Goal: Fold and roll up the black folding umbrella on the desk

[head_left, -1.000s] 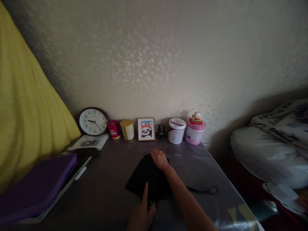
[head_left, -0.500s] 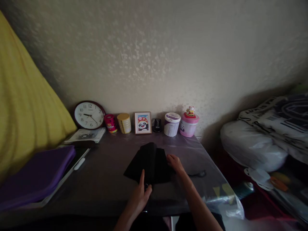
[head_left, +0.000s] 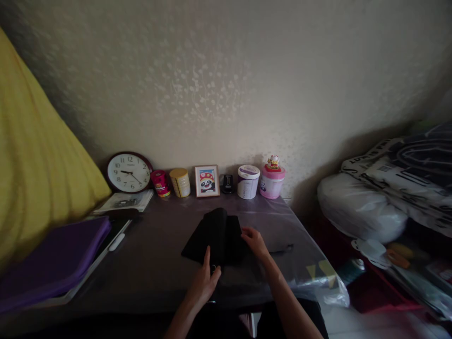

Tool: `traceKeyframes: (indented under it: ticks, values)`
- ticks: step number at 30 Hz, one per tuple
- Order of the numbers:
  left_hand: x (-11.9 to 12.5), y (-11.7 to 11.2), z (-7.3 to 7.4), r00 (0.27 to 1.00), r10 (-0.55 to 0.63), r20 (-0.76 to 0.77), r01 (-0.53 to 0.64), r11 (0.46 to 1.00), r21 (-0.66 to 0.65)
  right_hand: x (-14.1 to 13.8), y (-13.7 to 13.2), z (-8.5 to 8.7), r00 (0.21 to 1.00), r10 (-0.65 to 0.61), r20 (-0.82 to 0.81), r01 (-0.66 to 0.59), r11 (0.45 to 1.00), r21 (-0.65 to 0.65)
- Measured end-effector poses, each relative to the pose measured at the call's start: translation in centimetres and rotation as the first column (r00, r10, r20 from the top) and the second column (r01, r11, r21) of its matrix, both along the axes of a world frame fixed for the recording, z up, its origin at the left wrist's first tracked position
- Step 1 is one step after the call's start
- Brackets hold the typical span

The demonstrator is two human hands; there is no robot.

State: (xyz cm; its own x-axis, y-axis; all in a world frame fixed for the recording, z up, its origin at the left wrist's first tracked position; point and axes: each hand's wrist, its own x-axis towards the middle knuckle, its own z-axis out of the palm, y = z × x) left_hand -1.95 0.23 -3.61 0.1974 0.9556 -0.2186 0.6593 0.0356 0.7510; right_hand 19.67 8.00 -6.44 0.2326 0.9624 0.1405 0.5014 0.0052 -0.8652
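The black cloth [head_left: 216, 237] lies on the tabletop [head_left: 155, 268], near the middle. At its 3 o'clock side, the right hand [head_left: 254, 241] pinches the edge. At 7 o'clock is the left hand [head_left: 202, 280], one finger poking straight out; I can't tell if the others hold anything. A panda picture [head_left: 207, 182] stands at 12 o'clock.

Left hand [head_left: 202, 281]: index finger [head_left: 207, 256] extended | right hand [head_left: 255, 242]: fingers [head_left: 246, 232] bent
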Motion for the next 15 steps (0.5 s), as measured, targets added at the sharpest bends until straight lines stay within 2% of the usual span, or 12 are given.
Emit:
traceKeyframes:
  ticks: [7, 10, 15]
  values:
    - [0.1, -0.1, 0.1, 1.0, -0.004, -0.018, 0.004, 1.0, 0.012, 0.1, -0.5, 0.4, 0.977, -0.044, 0.207, 0.038, 0.999, 0.034]
    - [0.5, -0.2, 0.1, 0.996, -0.012, -0.085, 0.014, 1.0, 0.028, -1.8, 0.2, 0.5, 0.967, -0.018, 0.253, 0.003, 0.998, 0.057]
    - [1.7, -0.5, -0.1, 0.953, -0.027, -0.302, 0.051, 0.996, 0.069, -6.3, 2.0, -0.6, 0.954, -0.017, 0.299, 0.001, 0.998, 0.055]
